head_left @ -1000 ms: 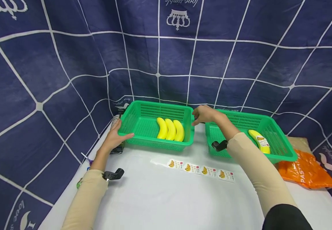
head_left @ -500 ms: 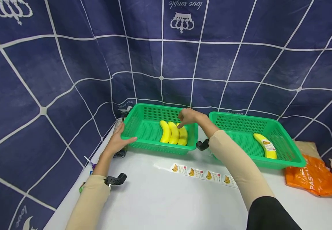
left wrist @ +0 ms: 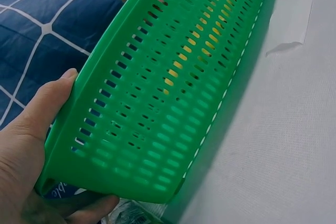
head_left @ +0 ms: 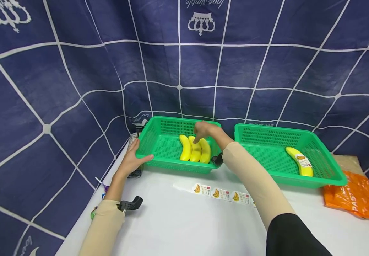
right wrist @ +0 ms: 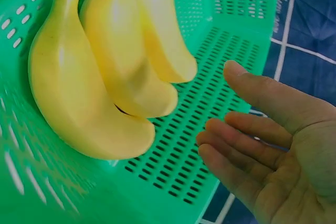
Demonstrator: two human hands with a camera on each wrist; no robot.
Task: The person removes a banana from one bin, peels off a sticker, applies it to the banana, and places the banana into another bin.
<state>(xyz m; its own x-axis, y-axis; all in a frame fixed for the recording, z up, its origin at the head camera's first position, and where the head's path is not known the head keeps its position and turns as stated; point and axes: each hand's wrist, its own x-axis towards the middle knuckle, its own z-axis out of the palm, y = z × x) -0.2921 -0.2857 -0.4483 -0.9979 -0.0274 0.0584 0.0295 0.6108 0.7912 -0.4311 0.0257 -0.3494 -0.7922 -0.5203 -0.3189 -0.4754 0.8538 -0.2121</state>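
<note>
My left hand (head_left: 130, 160) grips the near-left corner of the left green basket (left wrist: 126, 129), with the thumb on its rim and the fingers bent round the end. Inside this basket three yellow bananas lie side by side: a left banana (head_left: 185, 147), a middle banana (head_left: 196, 151) and a right banana (head_left: 205, 152). Over the basket reaches my right hand (head_left: 202, 129). In the right wrist view its fingers are relaxed and apart from the banana tips (right wrist: 142, 137), with nothing in the palm.
To the right, a second green basket (head_left: 267, 179) contains one banana (head_left: 300, 161) bearing a label. In front lies a strip of banana stickers (head_left: 221, 194), partly behind the right sleeve. An orange bag (head_left: 357, 195) is at the far right. Dark blue cloth (head_left: 200, 71) hangs behind.
My right hand has moved left, from beside the left basket's right rim to over the bananas. The left hand stays at its corner. The head view has shifted slightly.
</note>
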